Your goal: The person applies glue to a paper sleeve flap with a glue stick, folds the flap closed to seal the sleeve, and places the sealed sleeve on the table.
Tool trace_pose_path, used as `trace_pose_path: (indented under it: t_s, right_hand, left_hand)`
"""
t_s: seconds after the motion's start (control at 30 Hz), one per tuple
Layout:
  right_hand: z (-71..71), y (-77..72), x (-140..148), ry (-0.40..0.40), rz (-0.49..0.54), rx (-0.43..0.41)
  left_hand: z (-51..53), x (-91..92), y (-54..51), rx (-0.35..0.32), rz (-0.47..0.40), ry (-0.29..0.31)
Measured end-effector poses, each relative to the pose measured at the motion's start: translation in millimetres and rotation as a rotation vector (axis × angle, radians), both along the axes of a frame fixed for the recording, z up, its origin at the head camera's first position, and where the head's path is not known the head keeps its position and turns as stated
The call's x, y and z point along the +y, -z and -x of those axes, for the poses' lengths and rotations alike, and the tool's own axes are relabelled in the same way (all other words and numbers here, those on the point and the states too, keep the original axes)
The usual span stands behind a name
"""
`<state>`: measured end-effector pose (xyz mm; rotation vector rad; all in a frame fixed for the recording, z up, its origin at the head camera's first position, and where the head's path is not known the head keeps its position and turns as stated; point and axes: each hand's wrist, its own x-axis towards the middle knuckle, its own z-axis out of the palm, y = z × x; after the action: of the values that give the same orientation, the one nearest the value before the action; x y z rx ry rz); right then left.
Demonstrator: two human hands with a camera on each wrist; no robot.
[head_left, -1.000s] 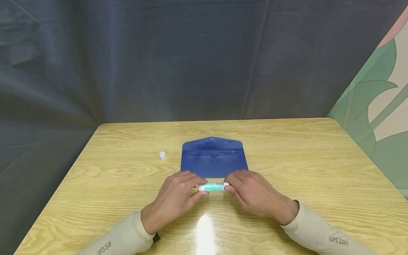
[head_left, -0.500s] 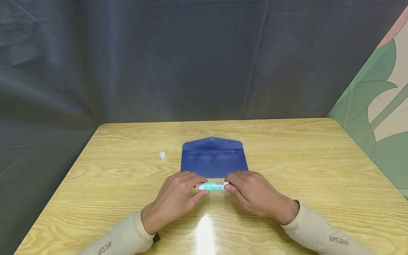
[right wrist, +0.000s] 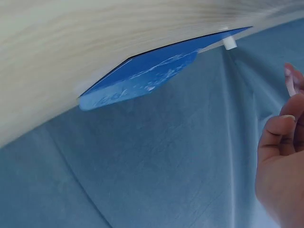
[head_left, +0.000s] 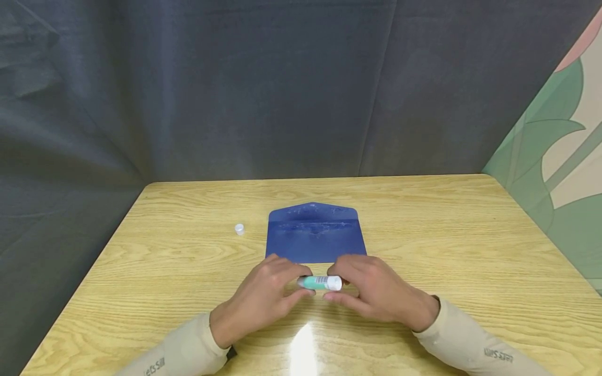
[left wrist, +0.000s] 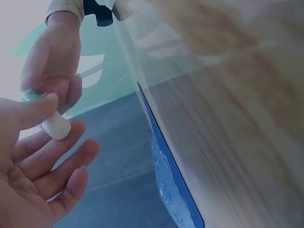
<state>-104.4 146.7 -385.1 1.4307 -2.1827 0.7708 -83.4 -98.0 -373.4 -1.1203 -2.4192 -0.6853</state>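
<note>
A green-and-white glue stick (head_left: 320, 282) lies between the two hands in the head view, its white right end turned up toward the head camera. My left hand (head_left: 265, 290) pinches its left end between thumb and fingers; the left wrist view shows the thumb on the glue stick (left wrist: 56, 126). My right hand (head_left: 376, 290) is around the other end, thumb and forefinger parted and the thumb visibly off the tube. In the right wrist view, the right hand (right wrist: 282, 156) has bent fingers. Just beyond both hands lies a blue envelope (head_left: 315, 243), flap raised and marked with whitish smears.
A small white cap (head_left: 240, 229) stands on the wooden table (head_left: 178, 261), left of the envelope. A dark cloth (head_left: 282, 94) hangs behind the table and along its left side. A patterned green panel (head_left: 564, 209) borders the right.
The glue stick has come slightly nearer the person and its right end has swung toward the camera. My right thumb and forefinger, earlier gripping that end, have parted.
</note>
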Motion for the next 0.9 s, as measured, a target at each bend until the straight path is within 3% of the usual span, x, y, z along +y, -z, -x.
trace_pose_path:
  t_s: [0.13, 0.4, 0.77, 0.9]
  right_hand:
    - [-2.2, -0.3, -7, -0.058, 0.033, 0.038]
    - [-8.7, -0.3, -14, -0.033, 0.023, 0.124]
    - [-8.8, 2.9, -16, -0.016, 0.042, 0.154]
    - [-9.2, 3.7, -15, 0.025, 0.045, 0.184]
  left_hand:
    - [-3.2, 2.5, 0.3, 0.027, 0.015, 0.059]
    - [-11.4, 8.2, -0.9, 0.094, 0.058, 0.127]
    - [-11.8, 8.7, -1.2, 0.097, 0.098, 0.100]
    - [-5.6, 4.0, -0.1, 0.044, 0.189, 0.066]
